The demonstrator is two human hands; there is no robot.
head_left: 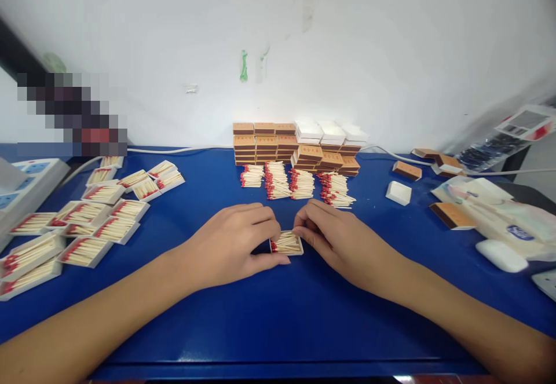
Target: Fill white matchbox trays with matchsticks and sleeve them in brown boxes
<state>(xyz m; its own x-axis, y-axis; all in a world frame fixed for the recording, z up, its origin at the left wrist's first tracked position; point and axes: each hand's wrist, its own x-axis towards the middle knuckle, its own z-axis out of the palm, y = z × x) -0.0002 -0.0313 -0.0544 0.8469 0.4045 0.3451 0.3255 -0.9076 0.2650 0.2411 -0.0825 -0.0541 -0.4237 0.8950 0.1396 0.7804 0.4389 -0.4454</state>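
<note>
A white matchbox tray [296, 252] of red-tipped matches [285, 242] sits mid-scene on a blue tabletop [278, 314], between two hands. From my remote post I see the left hand [237, 239] holding its left end, thumb near, forefinger far; the thumb and fingertips of the right hand [328, 227] sit close together at its far right corner, gripping what I cannot tell. Filled trays [103, 254] crowd the left; four loose match piles [278, 182] lie far, before stacked matchboxes [267, 142].

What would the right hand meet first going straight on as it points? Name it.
The right hand would probably meet the tray of matches first, then the left hand; depth is unclear.
</note>
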